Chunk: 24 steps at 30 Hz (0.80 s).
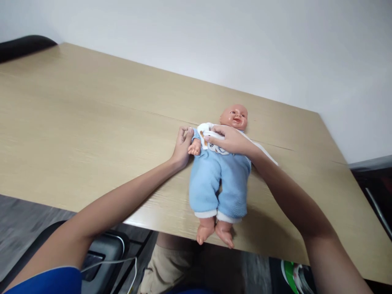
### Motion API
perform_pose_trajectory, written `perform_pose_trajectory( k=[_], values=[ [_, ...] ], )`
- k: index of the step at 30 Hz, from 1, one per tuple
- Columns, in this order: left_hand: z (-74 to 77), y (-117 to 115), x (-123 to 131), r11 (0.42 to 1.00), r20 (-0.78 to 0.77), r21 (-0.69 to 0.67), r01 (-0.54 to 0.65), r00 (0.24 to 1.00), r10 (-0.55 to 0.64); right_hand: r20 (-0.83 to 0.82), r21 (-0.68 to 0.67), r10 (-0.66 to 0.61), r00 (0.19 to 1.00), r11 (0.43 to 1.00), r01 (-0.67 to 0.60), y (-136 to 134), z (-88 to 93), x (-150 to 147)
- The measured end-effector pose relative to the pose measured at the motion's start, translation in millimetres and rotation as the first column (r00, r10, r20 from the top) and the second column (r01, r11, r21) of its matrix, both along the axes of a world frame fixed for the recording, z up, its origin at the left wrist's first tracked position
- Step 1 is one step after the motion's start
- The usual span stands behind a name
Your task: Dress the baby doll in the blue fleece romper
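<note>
Fingers (185, 130) of your left hand (183, 147) curl at the doll's (219, 175) sleeve (196, 132), hold unclear; your right hand (232, 140) pinches its white top (202, 130) on the worktop (107, 118).

The sleeve (50, 281) is short and bright blue, the shorts (167, 265) are beige, and both hands (183, 147) (229, 139) are bare.

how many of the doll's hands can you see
1. One small hand of the doll shows just beside the person's left hand. The other is not in view; it may be hidden behind the person's right forearm.
</note>
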State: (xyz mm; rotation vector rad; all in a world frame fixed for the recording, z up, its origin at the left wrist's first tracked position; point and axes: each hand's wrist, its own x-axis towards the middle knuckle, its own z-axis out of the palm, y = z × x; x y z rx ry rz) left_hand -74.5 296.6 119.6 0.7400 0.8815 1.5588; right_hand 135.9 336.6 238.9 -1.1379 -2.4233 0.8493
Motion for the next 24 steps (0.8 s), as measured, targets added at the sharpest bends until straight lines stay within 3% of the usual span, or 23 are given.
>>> perform_pose_trajectory(
  k=[5,9,13,19,24],
  values=[
    [7.0,11.8,-1.8,0.995,0.021,-0.083,0.061,0.998,-0.060,-0.304,-0.163,-0.164,0.938,0.979,0.118,7.2,-24.9,4.6],
    [4.0,17.4,-11.9,0.991,-0.179,0.036,0.127,0.977,-0.118,-0.464,-0.293,-0.245,0.851,0.949,0.114,9.2,-39.7,15.3],
    [0.1,25.5,-19.2,0.974,-0.327,0.140,0.179,0.937,-0.125,-0.522,-0.335,-0.264,0.811,0.938,0.090,8.7,-46.2,20.6],
    [6.2,56.5,-10.7,0.975,-0.327,-0.009,0.222,0.921,-0.212,-0.527,-0.351,-0.248,0.813,0.934,0.058,10.6,-47.6,16.8],
    [8.8,65.1,-5.3,0.976,-0.369,0.075,0.203,0.915,-0.162,-0.591,-0.354,-0.288,0.754,0.932,0.079,10.6,-49.0,19.2]
  ],
)
